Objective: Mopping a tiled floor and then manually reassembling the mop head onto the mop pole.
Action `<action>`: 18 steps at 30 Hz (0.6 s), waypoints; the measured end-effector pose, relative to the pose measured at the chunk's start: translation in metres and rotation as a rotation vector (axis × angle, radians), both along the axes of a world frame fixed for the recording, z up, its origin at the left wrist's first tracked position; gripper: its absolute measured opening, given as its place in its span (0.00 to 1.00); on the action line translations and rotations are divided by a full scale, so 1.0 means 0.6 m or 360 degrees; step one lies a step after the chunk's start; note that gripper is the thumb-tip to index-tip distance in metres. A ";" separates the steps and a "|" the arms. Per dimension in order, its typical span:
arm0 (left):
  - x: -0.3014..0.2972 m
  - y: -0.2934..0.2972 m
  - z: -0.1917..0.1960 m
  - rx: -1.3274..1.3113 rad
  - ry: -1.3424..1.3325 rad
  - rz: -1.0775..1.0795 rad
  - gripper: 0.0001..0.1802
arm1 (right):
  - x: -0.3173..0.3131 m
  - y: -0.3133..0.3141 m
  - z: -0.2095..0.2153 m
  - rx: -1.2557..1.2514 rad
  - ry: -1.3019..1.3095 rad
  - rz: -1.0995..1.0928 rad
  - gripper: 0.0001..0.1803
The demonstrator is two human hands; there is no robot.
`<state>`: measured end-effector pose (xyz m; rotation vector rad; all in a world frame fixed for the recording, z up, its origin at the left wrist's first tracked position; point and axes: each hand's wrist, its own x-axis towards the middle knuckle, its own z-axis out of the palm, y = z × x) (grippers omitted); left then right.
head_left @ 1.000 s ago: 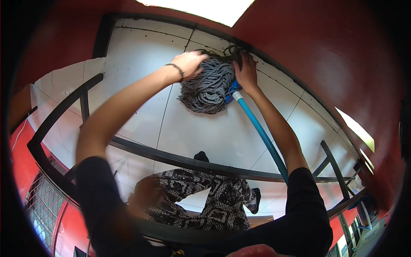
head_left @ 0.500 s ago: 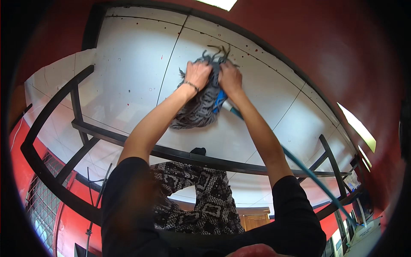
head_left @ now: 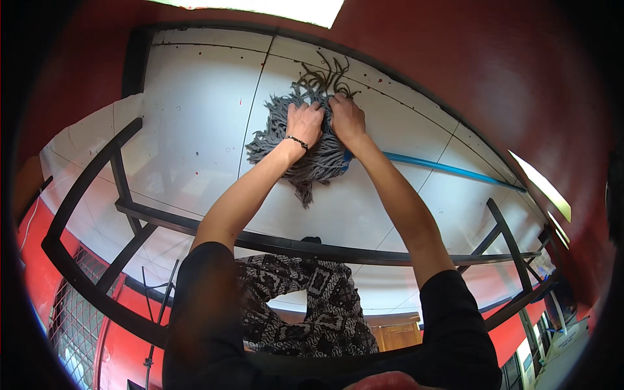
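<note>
A grey string mop head [head_left: 276, 133] lies spread on the white tiled floor [head_left: 195, 110], with loose strands fanning upward and to the left. Its blue handle [head_left: 448, 168] runs off to the right along the floor. My left hand [head_left: 304, 123], with a dark bracelet on the wrist, presses down on the mop strands. My right hand [head_left: 346, 119] grips the strands just beside it, near where the handle joins. Both arms reach forward over a black metal rail.
A black metal frame [head_left: 286, 246] with crossbars spans below my arms. Red walls [head_left: 494, 71] surround the white floor. My patterned trousers [head_left: 305, 305] show beneath the rail. A metal grille [head_left: 75, 318] sits at the lower left.
Both hands have pushed the mop head farther away across the floor, and the blue handle has swung from pointing lower right to lying nearly flat toward the right.
</note>
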<state>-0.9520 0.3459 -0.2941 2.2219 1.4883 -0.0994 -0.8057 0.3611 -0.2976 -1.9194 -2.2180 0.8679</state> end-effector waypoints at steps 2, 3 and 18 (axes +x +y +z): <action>0.004 0.021 -0.007 0.0065 -0.0065 0.0109 0.15 | -0.006 0.017 -0.012 0.0224 0.0046 -0.0062 0.13; 0.003 0.038 -0.011 0.0063 -0.0050 0.0175 0.16 | -0.010 0.029 -0.019 0.0280 0.0047 -0.0128 0.13; -0.022 0.047 -0.021 0.0131 -0.0293 0.0082 0.12 | -0.013 -0.032 -0.019 0.0297 0.0113 -0.0213 0.09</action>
